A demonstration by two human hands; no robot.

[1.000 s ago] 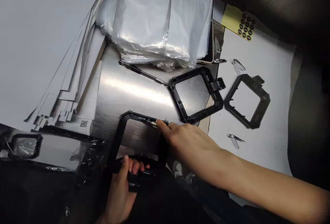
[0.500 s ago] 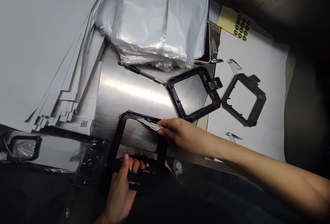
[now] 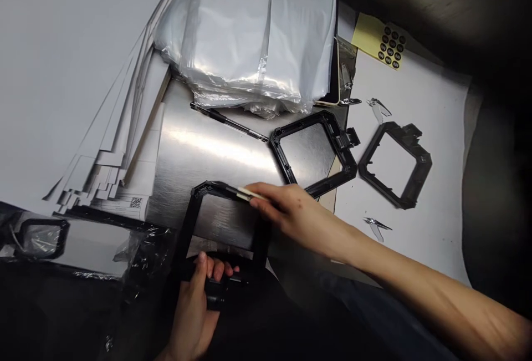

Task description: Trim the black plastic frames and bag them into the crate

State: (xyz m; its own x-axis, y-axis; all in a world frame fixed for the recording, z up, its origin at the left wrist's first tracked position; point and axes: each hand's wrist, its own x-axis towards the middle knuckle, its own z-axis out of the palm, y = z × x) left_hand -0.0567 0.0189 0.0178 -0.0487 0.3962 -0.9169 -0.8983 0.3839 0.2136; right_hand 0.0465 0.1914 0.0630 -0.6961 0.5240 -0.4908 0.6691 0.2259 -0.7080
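A black square plastic frame (image 3: 195, 211) lies over the near edge of a brushed metal plate (image 3: 208, 150). My left hand (image 3: 195, 305) is closed on the frame's near side, thumb on top. My right hand (image 3: 291, 211) pinches a thin pale metal strip (image 3: 247, 194) and holds its tip against the frame's far top bar. Two more black frames lie to the right: one (image 3: 286, 164) half on the metal plate, the other (image 3: 415, 181) on white paper.
A stack of clear plastic bags (image 3: 249, 34) sits at the top, with a black pen (image 3: 228, 121) below it. Fanned white sheets (image 3: 103, 145) lie left. A yellow sheet of black round stickers (image 3: 380, 39) is top right. Small metal clips (image 3: 376, 227) are scattered on the white paper.
My right hand turned the pale strip from pointing inside the frame to lying along its top bar, and shifted slightly up. My left hand kept its grip.
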